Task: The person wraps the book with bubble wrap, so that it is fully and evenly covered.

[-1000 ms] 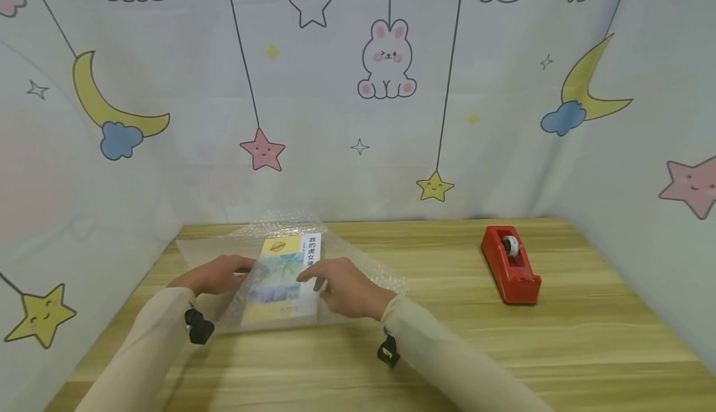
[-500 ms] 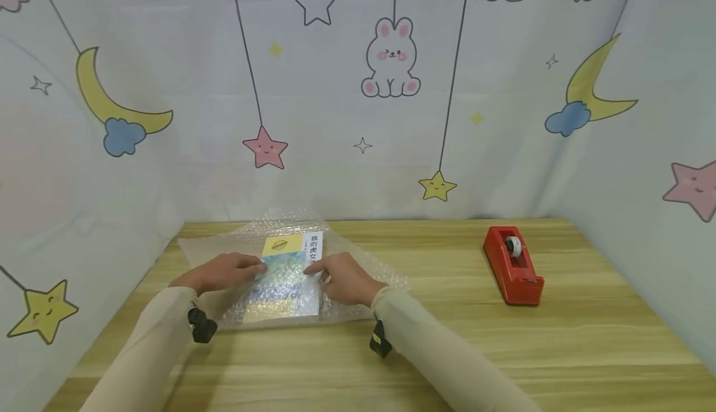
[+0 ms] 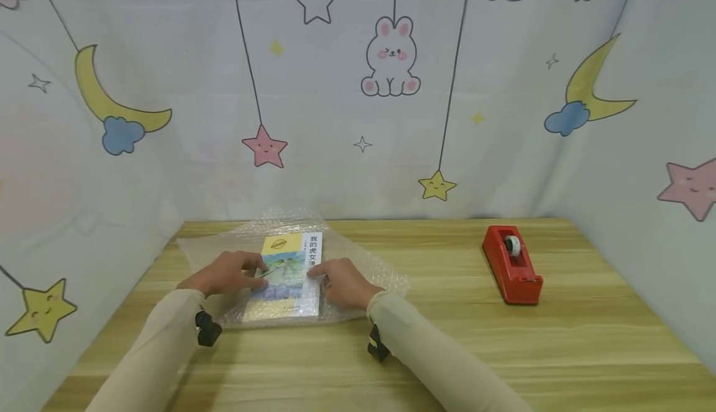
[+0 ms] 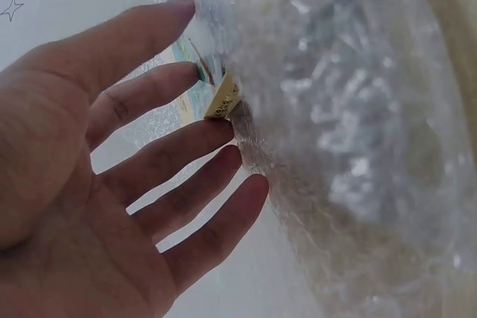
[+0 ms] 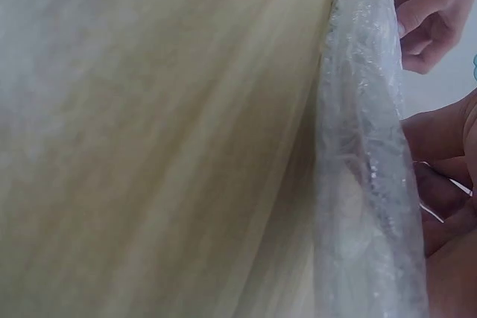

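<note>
L fingers (image 4: 173,150) spread, R fingers (image 3: 319,269) w/ idx out, at bk (image 3: 286,294) + bubble wrap (image 3: 369,269).

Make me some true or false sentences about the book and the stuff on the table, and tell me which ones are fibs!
1. Bubble wrap sticks out past the book on both sides. True.
2. The book is standing up on its edge. False: it lies flat.
3. The tape holder is red. True.
4. A hand is holding the tape holder. False: the left hand and right hand are both at the book.
5. Both sleeves are cream. True.
</note>
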Tool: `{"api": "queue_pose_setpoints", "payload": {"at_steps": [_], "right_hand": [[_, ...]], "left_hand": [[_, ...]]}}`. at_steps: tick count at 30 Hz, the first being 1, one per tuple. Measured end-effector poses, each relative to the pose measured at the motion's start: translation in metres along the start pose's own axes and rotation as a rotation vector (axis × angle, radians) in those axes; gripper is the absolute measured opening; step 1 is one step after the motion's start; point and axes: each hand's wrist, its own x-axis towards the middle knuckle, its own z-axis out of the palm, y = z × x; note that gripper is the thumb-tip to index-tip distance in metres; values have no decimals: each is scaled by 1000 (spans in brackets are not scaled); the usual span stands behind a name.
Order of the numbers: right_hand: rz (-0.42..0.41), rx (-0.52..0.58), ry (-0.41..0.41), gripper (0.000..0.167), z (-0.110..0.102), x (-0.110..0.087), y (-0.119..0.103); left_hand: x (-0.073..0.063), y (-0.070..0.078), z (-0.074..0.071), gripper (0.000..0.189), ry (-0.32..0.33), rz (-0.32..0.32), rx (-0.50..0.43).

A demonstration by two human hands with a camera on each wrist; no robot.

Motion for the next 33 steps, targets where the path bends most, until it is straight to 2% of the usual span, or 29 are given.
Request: {"api": "queue_pose_setpoints", "payload": {"at_steps": [5,12,15,21,28,33], "right_hand": [[-7,-8,3,48,3,2,2],[-40,-84,-4,49,-1,1,2],[-40,-90,-28,44,-3,-1,0],[-76,-125,-26,32,0,-2,-3],[-28,-140,-35,34,3,-2,-7],[-23,-159,-25,35,5,-2,-9]], "left_hand": [[1,2,0,28,19,-16,0],[1,5,0,26,41,-24,6],[1,5,1,26,45,-25,2],[3,4,3,23,58,-19,21],[3,4,4,23,50,-16,17],[1,5,4,23,56,-13,19]]}}
